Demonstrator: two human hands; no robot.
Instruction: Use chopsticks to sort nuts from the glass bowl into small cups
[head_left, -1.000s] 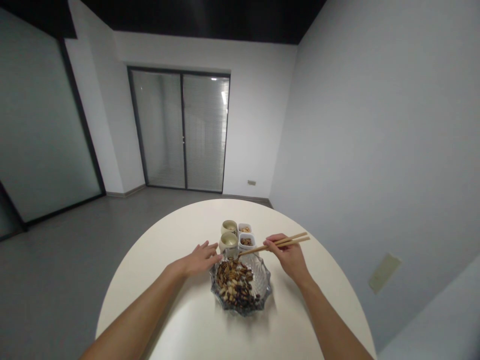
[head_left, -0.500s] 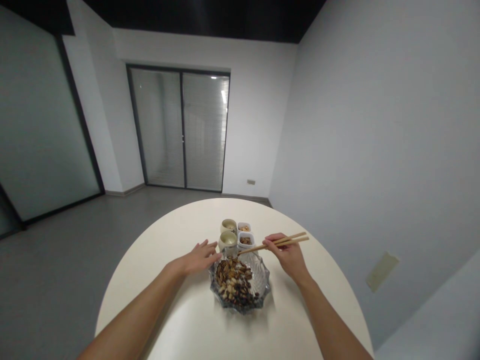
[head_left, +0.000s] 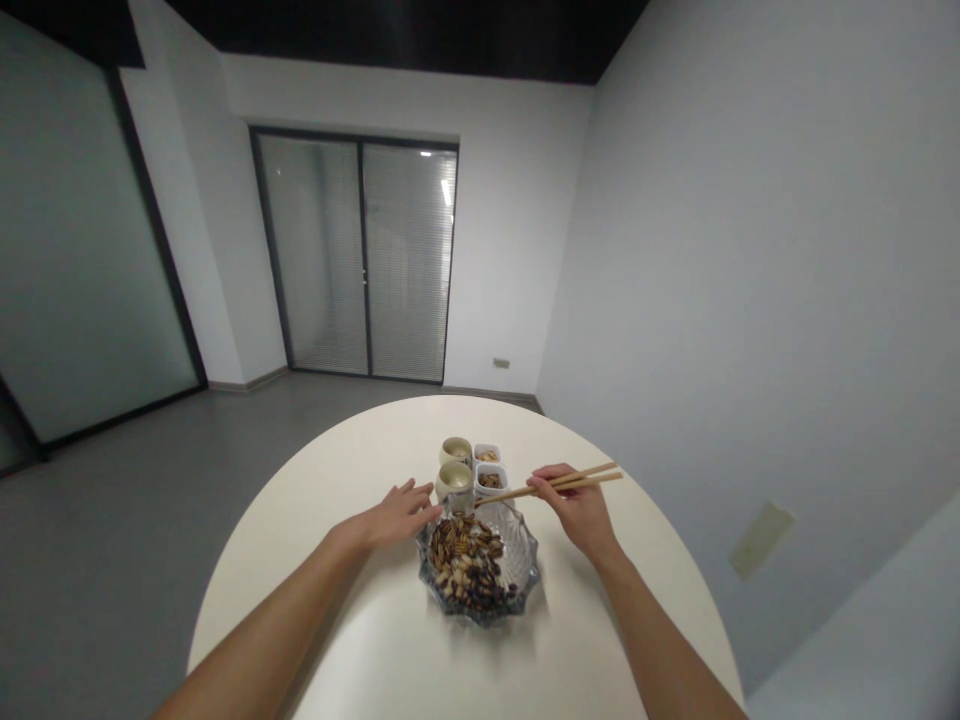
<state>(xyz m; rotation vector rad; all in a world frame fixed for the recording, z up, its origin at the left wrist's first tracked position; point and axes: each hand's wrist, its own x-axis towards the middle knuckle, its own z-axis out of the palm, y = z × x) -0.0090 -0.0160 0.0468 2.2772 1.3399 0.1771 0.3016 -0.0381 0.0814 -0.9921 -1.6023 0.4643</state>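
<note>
Ok, R hand point(head_left: 581, 515) clamped on thin, lt. wood chopsticks point(head_left: 583, 483), tips by far rim of clear, scalloped glass bowl point(head_left: 520, 562) on table point(head_left: 367, 640), w/ brown/cream/blk bits point(head_left: 466, 560); L hand point(head_left: 397, 515) near rim, fingers apart.

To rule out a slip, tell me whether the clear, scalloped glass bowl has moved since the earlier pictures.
No: the clear, scalloped glass bowl keeps its place against the round white table; both shift slightly together in view.
</note>
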